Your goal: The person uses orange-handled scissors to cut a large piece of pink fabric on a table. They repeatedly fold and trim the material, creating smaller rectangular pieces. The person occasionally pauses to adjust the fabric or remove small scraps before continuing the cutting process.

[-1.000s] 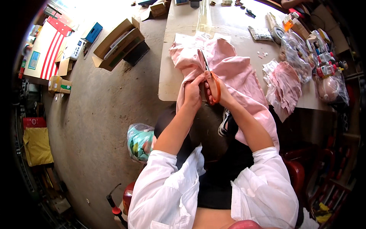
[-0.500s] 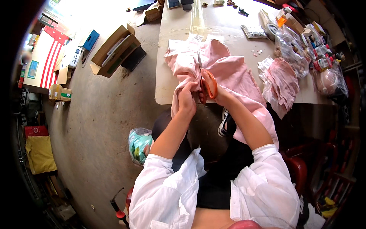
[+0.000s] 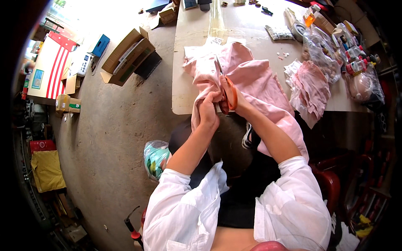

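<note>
Pink cloth with white parts at its far end lies bunched over the near edge of the table, and one side hangs down past my right forearm. My right hand is closed around the orange handles of a pair of scissors. Their metal blades point away from me over the cloth; whether they are cutting into it I cannot tell. Just left of the handles, my left hand grips a gathered fold of the same cloth. Some of its fingers are hidden by the fold.
A pile of pink and white cloth pieces lies at the table's right, beside clear plastic bags and bottles. Open cardboard boxes stand left of the table. A plastic-wrapped bundle sits by my left leg.
The scissors' handles have turned slightly in my right hand, and my left hand has shifted a little on the fold. The whole view has moved slightly; the cloth lies much as before.
</note>
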{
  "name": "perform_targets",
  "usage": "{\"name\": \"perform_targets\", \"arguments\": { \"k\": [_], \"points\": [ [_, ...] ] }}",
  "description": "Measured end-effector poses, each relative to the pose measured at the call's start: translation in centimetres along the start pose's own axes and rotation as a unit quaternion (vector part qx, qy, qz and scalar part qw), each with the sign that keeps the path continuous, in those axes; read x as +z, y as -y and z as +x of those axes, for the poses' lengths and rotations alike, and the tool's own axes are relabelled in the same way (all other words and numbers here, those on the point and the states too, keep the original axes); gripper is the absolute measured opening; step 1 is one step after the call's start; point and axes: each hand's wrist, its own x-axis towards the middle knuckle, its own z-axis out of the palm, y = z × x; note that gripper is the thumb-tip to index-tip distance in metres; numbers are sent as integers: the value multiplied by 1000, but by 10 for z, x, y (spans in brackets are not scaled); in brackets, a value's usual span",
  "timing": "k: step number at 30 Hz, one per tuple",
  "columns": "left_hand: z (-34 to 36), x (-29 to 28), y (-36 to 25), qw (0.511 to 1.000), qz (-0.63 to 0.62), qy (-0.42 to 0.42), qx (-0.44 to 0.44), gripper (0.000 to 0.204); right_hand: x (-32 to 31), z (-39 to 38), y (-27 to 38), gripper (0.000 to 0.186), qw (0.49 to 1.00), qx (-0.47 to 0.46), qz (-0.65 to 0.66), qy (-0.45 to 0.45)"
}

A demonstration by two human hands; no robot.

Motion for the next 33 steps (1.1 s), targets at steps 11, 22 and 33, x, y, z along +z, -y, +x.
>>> {"name": "perform_targets", "arguments": {
  "k": [11,22,33],
  "points": [
    [7,-9,13,999,-16,-17,39,16,-5,-3,30,59,987,90,129,23],
    [0,-8,12,995,-35,-44,83,22,-20,1,22,66,989,123,87,8],
    [1,-11,-6,987,-57,-79,125,22,-16,-28,26,68,980,185,59,47]
  ]
}}
